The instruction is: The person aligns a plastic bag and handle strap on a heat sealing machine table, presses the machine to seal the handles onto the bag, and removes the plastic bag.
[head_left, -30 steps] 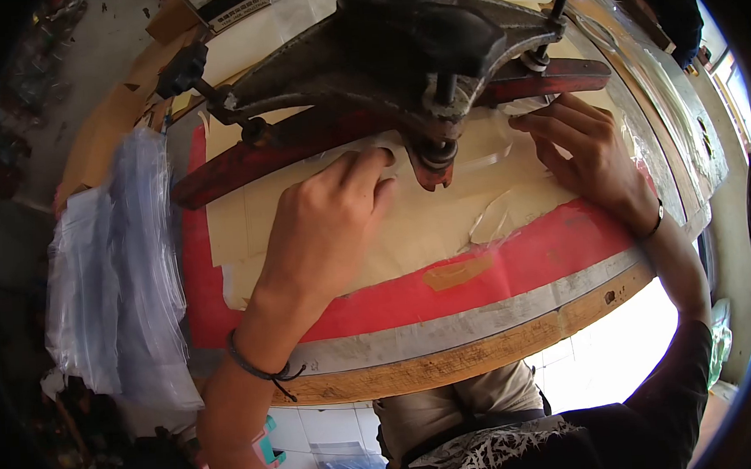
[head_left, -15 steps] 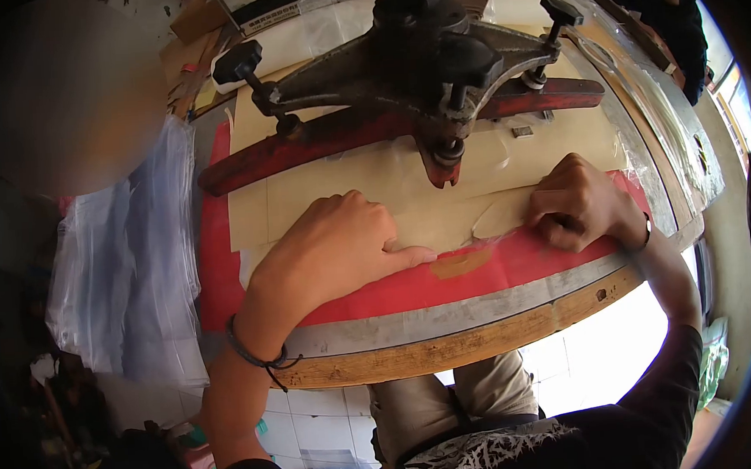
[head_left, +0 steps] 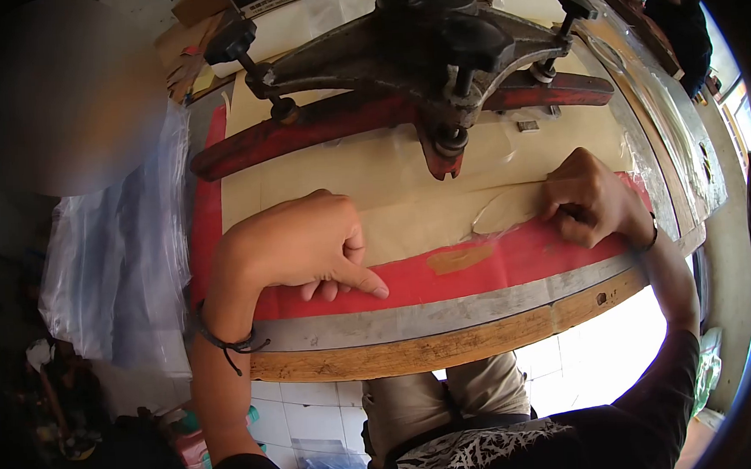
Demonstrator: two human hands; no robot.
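Note:
A tan sheet (head_left: 304, 170) with a thin clear film on its right part lies over a red sheet (head_left: 412, 292) on the table. Over the front left of both sheets is my left hand (head_left: 299, 243), its fingers loosely bent and its thumb stretched out apart over the red; nothing shows in it. My right hand (head_left: 590, 198) is closed at the right end of the tan sheet's front edge, fingers curled in and thumb against them. What it grips, if anything, is hidden. A brown patch (head_left: 460, 260) marks the red between both hands.
A dark metal clamp head with black knobs (head_left: 434, 49) and a worn red bar (head_left: 319, 135) stands over the sheets. Stacked clear plastic sheets (head_left: 122, 256) hang at the left. The wooden table edge (head_left: 424, 351) is near my body. Another person (head_left: 679, 32) is at the far right.
My left hand has moved left and slightly nearer my body, and its fingertips now show below the palm. My right hand stays at almost the same place on the sheet edge.

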